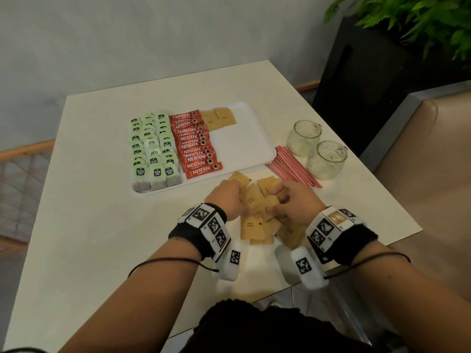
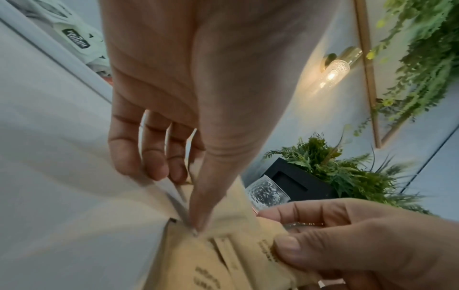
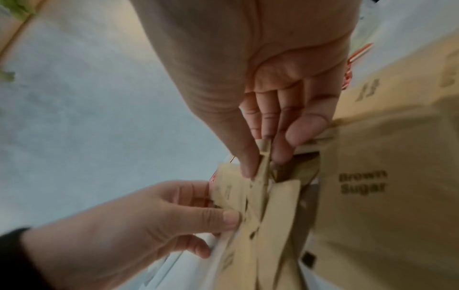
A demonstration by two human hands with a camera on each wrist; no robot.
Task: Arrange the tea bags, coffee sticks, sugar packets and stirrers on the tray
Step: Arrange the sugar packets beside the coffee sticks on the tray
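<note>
Sugar packets (image 1: 257,207) lie in a loose brown pile on the white table (image 1: 89,225), with both hands on them.

Biggest is the table, then the white tray (image 1: 244,141) at 12 o'clock from the pile. On the tray, green tea bags (image 1: 153,149) fill the 9 o'clock side, red coffee sticks (image 1: 197,143) sit in the middle, and a few brown packets (image 1: 218,118) lie at the far end. Two glass jars (image 1: 316,149) stand at 3 o'clock from the tray, with red stirrers (image 1: 290,165) just beside them on the table. The left hand (image 1: 229,197) pinches packets with thumb and fingers. The right hand (image 1: 295,200) pinches packets from the other side.
</note>
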